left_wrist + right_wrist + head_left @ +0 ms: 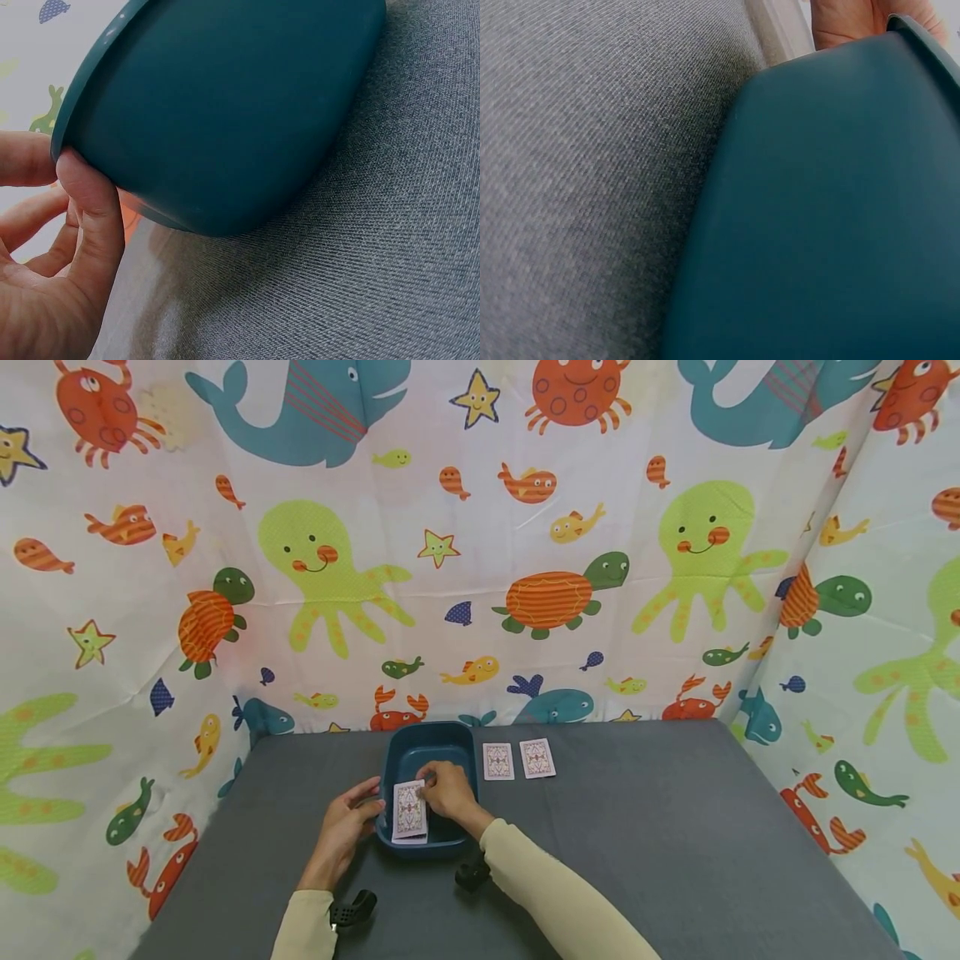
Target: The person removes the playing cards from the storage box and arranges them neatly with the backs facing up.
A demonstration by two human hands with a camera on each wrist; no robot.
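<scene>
A dark teal plastic tub (386, 839) stands on the grey table, and my left hand (347, 827) is at its left side. In the left wrist view, the thumb (90, 187) lies against the tub's rim with the index finger just behind it. My right hand (450, 793) reaches over the right side into the tub. Its fingertips pinch the upper right corner of a playing card (408, 810), back side up. Another card shows beneath it at the lower edge. In the right wrist view the tub's outer wall (817, 202) hides the right hand's fingers.
Two playing cards lie back side up right of the tub: one card (498, 762) close to it, another card (537, 758) slightly tilted. A grey cloth (675, 843) covers the table. Behind hangs a curtain (465, 585) with sea animals.
</scene>
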